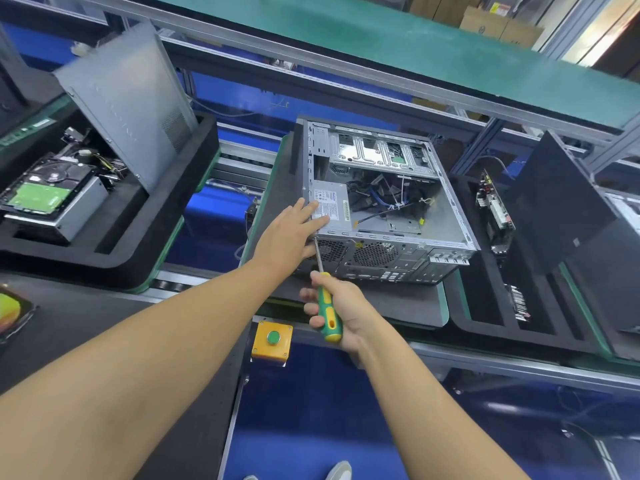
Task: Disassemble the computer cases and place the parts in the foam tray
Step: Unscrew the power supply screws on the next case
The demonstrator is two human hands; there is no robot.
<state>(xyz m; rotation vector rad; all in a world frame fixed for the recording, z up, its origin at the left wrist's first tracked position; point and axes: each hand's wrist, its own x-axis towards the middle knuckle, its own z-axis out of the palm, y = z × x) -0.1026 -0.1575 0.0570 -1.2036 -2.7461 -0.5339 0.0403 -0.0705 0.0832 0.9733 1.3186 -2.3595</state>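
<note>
While my left hand (294, 230) lies flat and spread on the power supply (330, 209) at the near-left corner of the open computer case (384, 202), my right hand (337, 306) is wrapped around the green-and-yellow screwdriver (328, 306), its tip set against the case's rear panel at that same corner. I judge the job part-way through: the side cover is off this case, its drive cage looks bare, yet the power supply and a knot of cables (388, 199) remain inside. On the left, a foam tray (114, 244) already carries a hard drive (45, 188) on a metal box, with a grey side panel (128, 102) propped upright in it. On the right, another foam tray (491, 317) holds circuit boards (493, 209) standing on edge and a dark panel (561, 199). I read the rear screws holding the power supply as the step in hand; lifting it out, clearing the cables and filling the trays' free slots are left.
</note>
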